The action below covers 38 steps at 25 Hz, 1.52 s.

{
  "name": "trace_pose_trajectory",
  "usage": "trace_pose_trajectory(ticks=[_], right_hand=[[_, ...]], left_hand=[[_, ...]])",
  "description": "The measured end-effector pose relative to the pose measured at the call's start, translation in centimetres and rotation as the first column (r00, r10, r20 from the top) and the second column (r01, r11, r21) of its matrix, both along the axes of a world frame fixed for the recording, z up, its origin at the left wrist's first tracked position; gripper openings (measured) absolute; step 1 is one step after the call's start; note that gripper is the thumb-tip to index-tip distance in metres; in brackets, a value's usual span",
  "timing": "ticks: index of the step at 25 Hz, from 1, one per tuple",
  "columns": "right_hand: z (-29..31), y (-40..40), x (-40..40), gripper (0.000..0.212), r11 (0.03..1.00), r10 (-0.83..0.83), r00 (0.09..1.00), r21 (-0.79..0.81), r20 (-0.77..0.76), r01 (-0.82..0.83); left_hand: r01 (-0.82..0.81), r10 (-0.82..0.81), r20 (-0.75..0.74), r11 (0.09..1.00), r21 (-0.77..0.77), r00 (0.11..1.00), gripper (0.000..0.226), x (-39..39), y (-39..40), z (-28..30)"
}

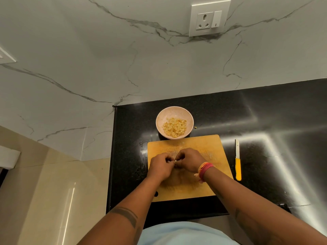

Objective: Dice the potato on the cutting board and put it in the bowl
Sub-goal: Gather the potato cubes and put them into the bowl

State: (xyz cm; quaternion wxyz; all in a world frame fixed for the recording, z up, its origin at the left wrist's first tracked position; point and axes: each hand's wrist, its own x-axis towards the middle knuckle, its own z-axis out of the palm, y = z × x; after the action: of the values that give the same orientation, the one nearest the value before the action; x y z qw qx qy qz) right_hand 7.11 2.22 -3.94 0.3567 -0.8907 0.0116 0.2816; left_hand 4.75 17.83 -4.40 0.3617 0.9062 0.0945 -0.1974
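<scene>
A wooden cutting board point(208, 149) lies on the black counter. Behind it stands a pale pink bowl point(161, 121) holding several yellow potato cubes point(175, 127). Both hands meet over the middle of the board. My left hand point(160, 167) and my right hand point(189, 160) have their fingers curled together, fingertips nearly touching. A small pale potato piece point(175, 161) shows between the fingertips; which hand pinches it is unclear. Any other pieces under the hands are hidden.
A knife point(238, 161) with a yellow handle lies on the black counter point(265, 129) right of the board, blade pointing away. A tiny scrap point(195, 127) sits beside the bowl. The counter's left edge drops off near the board; a marble wall with a socket point(208, 18) stands behind.
</scene>
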Motion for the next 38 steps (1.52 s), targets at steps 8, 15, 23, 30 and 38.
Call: trace_pose_trajectory(ticks=[8,15,23,30,38], right_hand=[[5.6,-1.3,7.2,0.009,0.905,-0.291,0.957,0.324,-0.007,0.278],[5.3,-0.3,11.4,0.009,0.978,-0.188,0.943,-0.037,0.274,0.206],[3.8,0.9,6.0,0.008,0.993,-0.110,0.971,-0.017,0.215,0.116],[-0.7,2.5,0.0,0.014,0.932,0.235,0.968,-0.304,0.086,-0.199],[1.8,2.1,3.3,0.010,0.989,-0.097,0.986,-0.101,0.132,0.111]], left_hand=[[-0.270,0.281,-0.032,0.879,-0.393,0.959,0.009,8.1,-0.8,5.4],[-0.226,0.238,0.154,0.970,-0.092,0.959,0.012,12.2,-2.0,5.4],[-0.056,0.057,0.086,0.998,-0.012,0.995,0.011,8.2,-0.5,3.6],[0.002,0.008,-0.117,0.997,0.082,0.993,0.012,2.7,1.0,-0.1],[-0.084,0.083,-0.061,0.996,-0.027,0.995,0.017,4.6,-0.5,1.5]])
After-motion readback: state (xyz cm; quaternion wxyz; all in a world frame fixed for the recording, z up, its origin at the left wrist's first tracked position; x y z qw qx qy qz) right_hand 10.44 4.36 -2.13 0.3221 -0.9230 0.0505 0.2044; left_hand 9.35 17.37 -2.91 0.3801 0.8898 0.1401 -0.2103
